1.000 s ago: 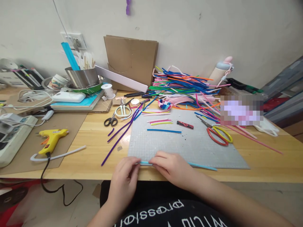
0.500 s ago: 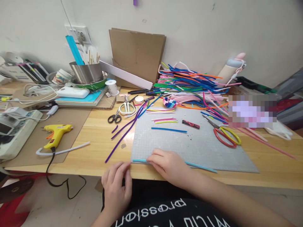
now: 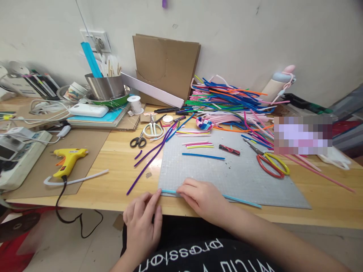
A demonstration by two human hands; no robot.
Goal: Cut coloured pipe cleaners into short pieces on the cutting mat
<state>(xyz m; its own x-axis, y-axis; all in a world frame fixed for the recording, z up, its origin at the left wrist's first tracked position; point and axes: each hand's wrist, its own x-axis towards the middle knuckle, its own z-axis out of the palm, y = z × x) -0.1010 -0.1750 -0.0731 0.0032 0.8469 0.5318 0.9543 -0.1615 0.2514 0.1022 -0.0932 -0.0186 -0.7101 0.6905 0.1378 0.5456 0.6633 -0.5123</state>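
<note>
Light-blue stem [image 3: 242, 201] along the six o'clock edge of the grey cutting mat [image 3: 204, 172]; both hands on it.
Right hand [image 3: 202, 197]: fingertips clamped on the stem. Left hand [image 3: 143, 219], eight o'clock of mat centre: thumb and index apart, index tip touching the stem's left end. Dark-blue stem [image 3: 203, 156] at ten o'clock; red-and-yellow scissors [image 3: 263, 154] at three.

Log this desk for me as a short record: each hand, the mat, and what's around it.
Left hand: index fingertip at the left end of the light blue pipe cleaner
Right hand: fingers closed on that pipe cleaner
Gray mat: dark blue pipe cleaner, red-and-yellow scissors
Left of mat: yellow glue gun
Behind mat: pile of colorful pipe cleaners
</note>
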